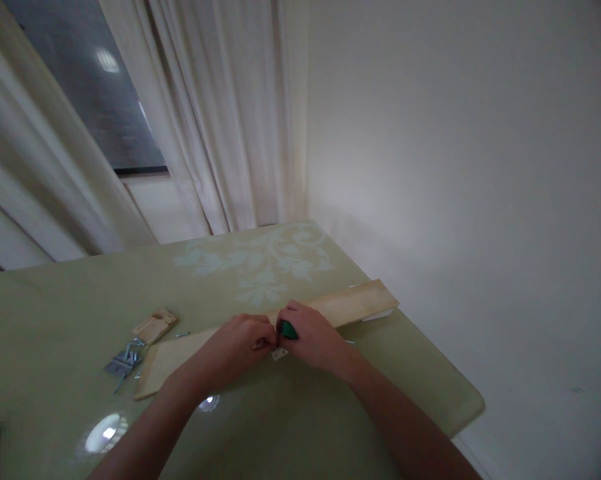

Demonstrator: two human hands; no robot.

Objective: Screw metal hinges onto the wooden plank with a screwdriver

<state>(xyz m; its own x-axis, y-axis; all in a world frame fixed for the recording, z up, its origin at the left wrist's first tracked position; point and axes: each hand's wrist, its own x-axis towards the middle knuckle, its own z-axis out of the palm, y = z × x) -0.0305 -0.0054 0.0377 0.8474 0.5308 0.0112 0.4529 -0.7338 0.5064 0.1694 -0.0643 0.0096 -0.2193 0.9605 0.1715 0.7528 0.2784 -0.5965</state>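
My right hand is wrapped round the green handle of what looks like a screwdriver; its shaft is hidden. Fingers curled in a pinch, my left hand meets the right hand at the middle of the work, and what it pinches is hidden. Below the fingertips a small pale metal plate with holes, like a hinge leaf, sticks out. One light wooden board extends to the left under my left forearm. Another wooden board reaches toward the right table edge, with something white beneath its end.
On the left lie a small wooden block and a pile of grey metal hinges and screws. A loose screw rests near the left board. The glossy green table meets a white wall and curtains.
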